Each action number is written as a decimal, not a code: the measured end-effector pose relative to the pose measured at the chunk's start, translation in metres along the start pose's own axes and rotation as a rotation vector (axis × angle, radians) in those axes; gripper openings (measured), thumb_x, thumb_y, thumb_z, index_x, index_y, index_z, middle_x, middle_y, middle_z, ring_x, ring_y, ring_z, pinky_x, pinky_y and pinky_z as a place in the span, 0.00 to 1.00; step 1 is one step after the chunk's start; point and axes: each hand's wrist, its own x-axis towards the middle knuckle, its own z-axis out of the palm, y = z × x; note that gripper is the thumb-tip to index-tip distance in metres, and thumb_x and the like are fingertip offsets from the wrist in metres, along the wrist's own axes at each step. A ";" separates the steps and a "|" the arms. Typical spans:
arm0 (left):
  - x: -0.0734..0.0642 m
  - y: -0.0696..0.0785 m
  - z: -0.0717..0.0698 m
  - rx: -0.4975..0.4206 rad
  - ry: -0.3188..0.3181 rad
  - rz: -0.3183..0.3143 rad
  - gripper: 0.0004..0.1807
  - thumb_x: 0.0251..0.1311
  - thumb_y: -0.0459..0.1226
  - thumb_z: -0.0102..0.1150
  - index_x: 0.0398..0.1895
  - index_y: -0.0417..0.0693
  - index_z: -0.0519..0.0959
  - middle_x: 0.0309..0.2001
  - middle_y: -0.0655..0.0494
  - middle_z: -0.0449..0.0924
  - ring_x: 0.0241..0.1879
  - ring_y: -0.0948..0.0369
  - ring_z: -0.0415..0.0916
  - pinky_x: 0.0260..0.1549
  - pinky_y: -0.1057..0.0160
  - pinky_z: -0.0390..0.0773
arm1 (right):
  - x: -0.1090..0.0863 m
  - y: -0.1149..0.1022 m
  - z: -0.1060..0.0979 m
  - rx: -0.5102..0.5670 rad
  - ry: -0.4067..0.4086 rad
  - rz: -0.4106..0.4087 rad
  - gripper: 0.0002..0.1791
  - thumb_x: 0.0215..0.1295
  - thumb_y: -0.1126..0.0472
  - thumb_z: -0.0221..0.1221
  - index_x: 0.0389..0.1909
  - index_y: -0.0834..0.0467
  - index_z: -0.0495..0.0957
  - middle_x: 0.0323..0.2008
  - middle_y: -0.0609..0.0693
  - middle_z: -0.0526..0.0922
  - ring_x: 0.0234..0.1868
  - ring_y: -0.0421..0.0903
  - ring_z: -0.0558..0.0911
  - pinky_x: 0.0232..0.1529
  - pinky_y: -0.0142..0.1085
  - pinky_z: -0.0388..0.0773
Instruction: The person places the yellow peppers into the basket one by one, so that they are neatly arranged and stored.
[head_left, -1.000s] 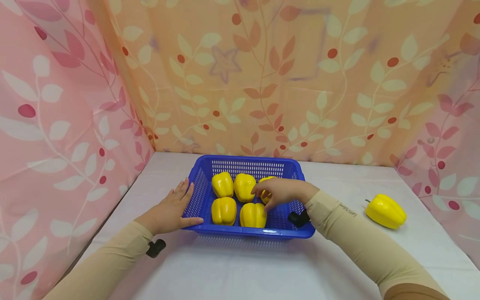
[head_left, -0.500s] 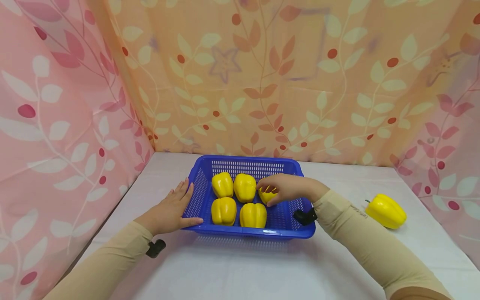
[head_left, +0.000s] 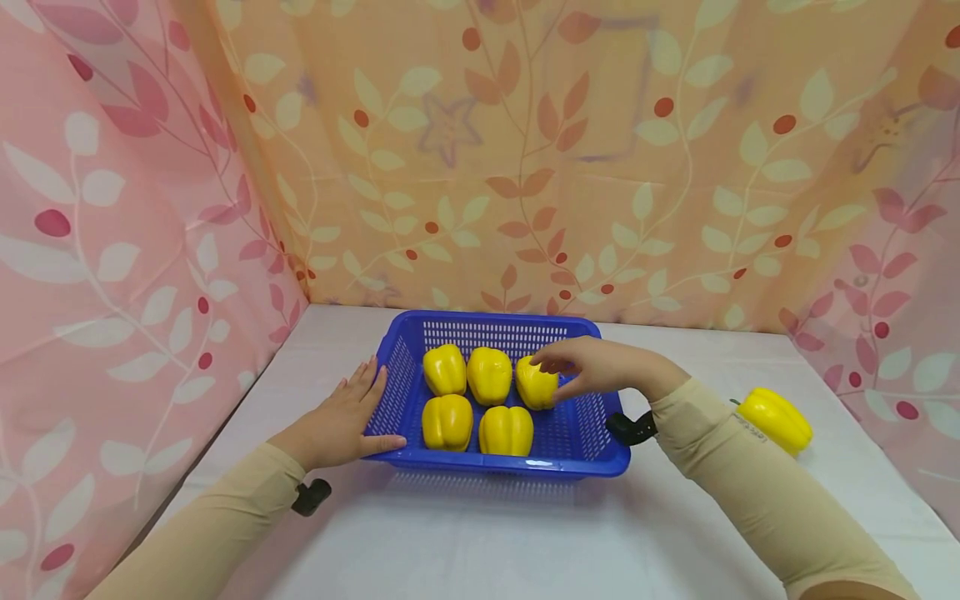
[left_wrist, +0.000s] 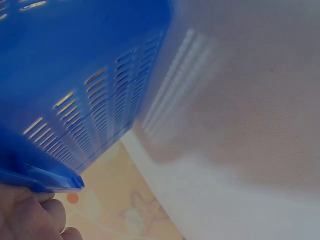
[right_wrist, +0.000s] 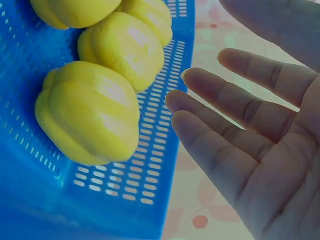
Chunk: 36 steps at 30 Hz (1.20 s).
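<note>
The blue perforated basket [head_left: 517, 463] holds several yellow bell peppers in two rows, such as the front-left bell pepper [head_left: 447, 422]. My left hand [head_left: 337, 421] rests on its left rim with straight fingers, the thumb lying over the front-left corner. The left wrist view shows the basket's outer wall [left_wrist: 100, 105] above the fingers. My right hand [head_left: 600, 367] hovers over the right side of the basket, holding nothing. Its fingers are extended and apart from the back-right bell pepper [head_left: 535, 390], which in the right wrist view is the nearest bell pepper [right_wrist: 90, 115].
Another yellow bell pepper [head_left: 776, 421] with a stem lies on the white tabletop [head_left: 480, 533] at the right, partly behind my right sleeve. Patterned cloth [head_left: 480, 167] hangs at the back and both sides.
My right hand has drawn away to the right from the back-right bell pepper, leaving it in the basket. My left hand and the basket stay in place.
</note>
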 end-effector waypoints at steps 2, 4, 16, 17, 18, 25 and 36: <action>0.000 0.000 0.000 -0.005 0.000 0.005 0.61 0.46 0.73 0.40 0.70 0.36 0.41 0.71 0.38 0.32 0.70 0.43 0.33 0.64 0.42 0.43 | -0.003 0.002 -0.002 0.007 0.012 0.002 0.31 0.55 0.51 0.64 0.60 0.54 0.68 0.57 0.53 0.73 0.57 0.50 0.73 0.55 0.43 0.71; -0.001 0.000 0.000 -0.003 -0.003 0.001 0.61 0.46 0.73 0.40 0.70 0.36 0.41 0.71 0.38 0.31 0.70 0.44 0.32 0.64 0.42 0.42 | -0.006 0.004 -0.004 0.012 0.023 0.010 0.32 0.54 0.51 0.64 0.60 0.55 0.68 0.57 0.54 0.72 0.57 0.50 0.73 0.55 0.43 0.71; 0.000 0.000 -0.001 -0.004 -0.008 -0.004 0.61 0.46 0.73 0.41 0.70 0.37 0.41 0.71 0.38 0.31 0.70 0.44 0.32 0.64 0.42 0.42 | -0.028 0.017 -0.013 0.014 0.094 0.048 0.31 0.54 0.51 0.64 0.59 0.54 0.68 0.55 0.51 0.75 0.57 0.52 0.73 0.54 0.46 0.71; 0.000 0.000 -0.001 -0.006 -0.008 -0.004 0.61 0.46 0.73 0.41 0.70 0.37 0.40 0.71 0.39 0.31 0.70 0.44 0.32 0.64 0.42 0.42 | -0.030 0.018 -0.014 0.015 0.100 0.056 0.31 0.54 0.51 0.64 0.59 0.53 0.68 0.54 0.50 0.75 0.57 0.52 0.73 0.54 0.46 0.71; 0.000 0.000 0.000 -0.007 -0.008 -0.004 0.61 0.46 0.73 0.41 0.70 0.37 0.40 0.71 0.39 0.31 0.70 0.44 0.32 0.64 0.42 0.42 | -0.032 0.019 -0.014 0.020 0.105 0.061 0.31 0.54 0.51 0.64 0.59 0.53 0.69 0.54 0.50 0.75 0.57 0.51 0.73 0.55 0.46 0.71; -0.001 0.001 -0.002 -0.009 -0.009 -0.004 0.61 0.47 0.72 0.43 0.70 0.36 0.41 0.71 0.38 0.32 0.70 0.43 0.32 0.64 0.42 0.42 | -0.047 0.030 -0.020 0.043 0.161 0.064 0.29 0.55 0.54 0.64 0.57 0.55 0.69 0.54 0.53 0.76 0.57 0.52 0.73 0.57 0.48 0.68; -0.001 0.002 -0.002 -0.007 -0.004 0.003 0.61 0.46 0.72 0.42 0.70 0.35 0.42 0.71 0.37 0.32 0.69 0.43 0.33 0.64 0.42 0.43 | -0.075 0.053 -0.026 0.066 0.252 0.136 0.34 0.55 0.51 0.63 0.61 0.59 0.66 0.53 0.56 0.76 0.55 0.56 0.74 0.54 0.49 0.71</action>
